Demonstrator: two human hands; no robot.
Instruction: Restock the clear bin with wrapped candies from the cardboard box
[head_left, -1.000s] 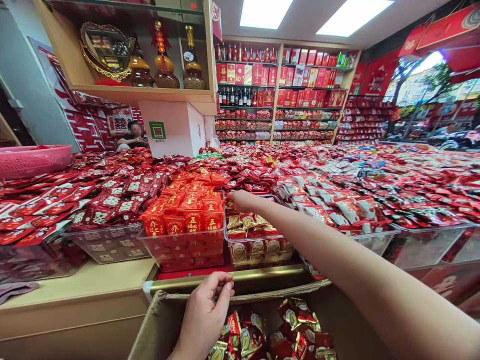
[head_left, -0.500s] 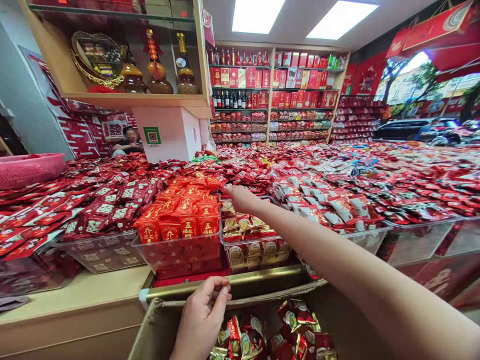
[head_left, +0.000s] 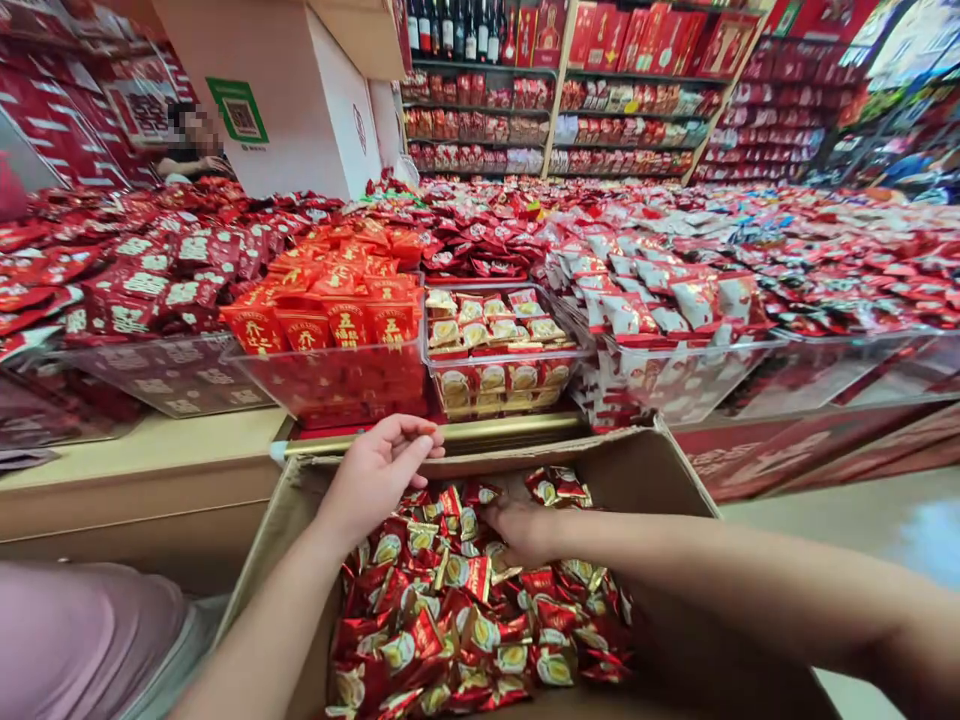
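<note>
My right hand (head_left: 525,530) is down in a cardboard box (head_left: 675,480), among small red and gold wrapped candies (head_left: 480,630) printed with a yellow fruit. Its fingertips are hidden by the packets, so their grip does not show. Over the box's far left edge hovers my left hand (head_left: 382,465), thumb and fingers curled together; what they hold, if anything, is too small to make out. Just beyond the box stands a clear plastic bin (head_left: 506,375) with the same kind of candies (head_left: 487,325) in rows.
Left of that bin, another holds orange-red packets (head_left: 337,300). To its right are white and red packets (head_left: 660,290). Stocked shelves (head_left: 480,120) line the back. A person (head_left: 191,145) sits at the far left beyond the counter, near a white pillar (head_left: 285,110).
My right hand has come back from the clear bin into the cardboard box. The view has tilted down, showing more of the box. My left hand stays near the box edge, fingers still curled.
</note>
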